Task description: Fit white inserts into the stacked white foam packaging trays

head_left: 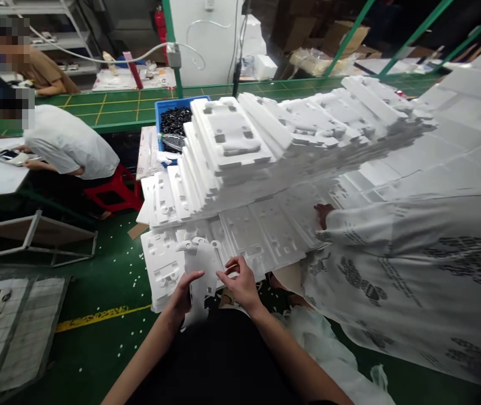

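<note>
A white plastic part with a curved outline and small holes along its edges is held up in front of my body. My left hand grips its left side, thumb across the front face. At the right edge of the part is my right hand, its thumb and fingers bent together in a pinch there. Behind the part lie white moulded foam trays with recesses. How far the right fingers reach behind the edge is hidden.
Stacked foam trays rise ahead, beside a blue bin of small black parts. Close on my right, a co-worker's hand reaches over the trays. Another person sits on a red stool. Wire racks stand left.
</note>
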Available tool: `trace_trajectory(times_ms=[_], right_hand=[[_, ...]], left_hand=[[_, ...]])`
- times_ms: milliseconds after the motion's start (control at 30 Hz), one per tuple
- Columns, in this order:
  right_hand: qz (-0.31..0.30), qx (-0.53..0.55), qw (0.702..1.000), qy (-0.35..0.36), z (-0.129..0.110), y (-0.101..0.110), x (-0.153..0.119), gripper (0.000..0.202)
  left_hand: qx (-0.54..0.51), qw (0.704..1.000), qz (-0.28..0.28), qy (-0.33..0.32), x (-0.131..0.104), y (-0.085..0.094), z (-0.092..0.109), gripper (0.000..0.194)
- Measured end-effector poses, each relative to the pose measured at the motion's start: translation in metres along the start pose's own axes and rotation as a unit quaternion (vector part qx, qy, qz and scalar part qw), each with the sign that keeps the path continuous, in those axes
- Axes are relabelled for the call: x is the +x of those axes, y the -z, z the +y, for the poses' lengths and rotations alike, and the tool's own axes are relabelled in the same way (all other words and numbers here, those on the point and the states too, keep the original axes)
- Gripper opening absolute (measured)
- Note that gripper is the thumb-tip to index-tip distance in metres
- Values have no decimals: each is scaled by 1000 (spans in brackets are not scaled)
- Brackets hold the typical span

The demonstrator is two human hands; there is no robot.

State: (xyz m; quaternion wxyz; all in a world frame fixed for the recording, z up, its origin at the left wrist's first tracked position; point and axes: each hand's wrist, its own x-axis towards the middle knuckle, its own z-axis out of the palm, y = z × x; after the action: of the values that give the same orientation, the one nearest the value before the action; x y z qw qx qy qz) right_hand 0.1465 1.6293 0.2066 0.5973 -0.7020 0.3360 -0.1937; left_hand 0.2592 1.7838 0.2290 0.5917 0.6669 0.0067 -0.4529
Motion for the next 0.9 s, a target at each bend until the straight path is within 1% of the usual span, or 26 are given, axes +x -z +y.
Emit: trace_trajectory(times_ms=[33, 67, 100, 133, 200, 267, 300, 333, 400, 500, 567, 633, 733, 800, 900], right_hand=[[35, -59, 995, 76, -1, 12, 3, 33], [55, -117, 979, 157, -2, 24, 7, 29], [52, -168, 957, 233, -5, 36, 12, 28], [24, -211, 931, 298, -7, 48, 19, 28], [-77, -272, 875, 393, -13, 70, 35, 39], [-173, -293, 827, 447, -15, 86, 53, 47], [-207, -293, 811, 463, -14, 92, 61, 47], [-231, -289, 799, 474, -13, 97, 68, 45], [-255, -285, 787, 485, -8, 104, 79, 40], [-245, -295, 785, 486, 0, 110, 87, 39], [-233, -296, 790, 484, 3, 111, 89, 42], [-224, -296, 802, 467, 5, 112, 91, 51], [-210, -315, 826, 417, 6, 113, 96, 69], [-210, -330, 831, 396, 6, 114, 101, 79], [-229, -337, 832, 376, 5, 119, 107, 88]], left_hand=[[1, 1000, -7, -4, 4, -10, 2, 40], [0, 1000, -12, -1, 9, -21, 4, 38], [-2, 1000, -15, 9, 14, -33, 6, 36], [-1, 1000, -15, 23, 19, -45, 7, 34], [6, 999, -29, 42, 30, -68, 9, 33], [12, 998, -49, 31, 37, -87, 11, 32], [12, 998, -61, 22, 39, -95, 12, 31], [10, 997, -71, 17, 40, -103, 13, 31], [-3, 997, -78, 27, 40, -114, 16, 31], [-24, 993, -102, 53, 37, -125, 21, 32], [-34, 992, -113, 50, 35, -129, 26, 36], [-38, 992, -109, 58, 31, -131, 31, 40], [-45, 992, -86, 76, 25, -133, 39, 38], [-50, 994, -66, 69, 21, -133, 41, 36], [-40, 996, -44, 63, 20, -132, 39, 36]])
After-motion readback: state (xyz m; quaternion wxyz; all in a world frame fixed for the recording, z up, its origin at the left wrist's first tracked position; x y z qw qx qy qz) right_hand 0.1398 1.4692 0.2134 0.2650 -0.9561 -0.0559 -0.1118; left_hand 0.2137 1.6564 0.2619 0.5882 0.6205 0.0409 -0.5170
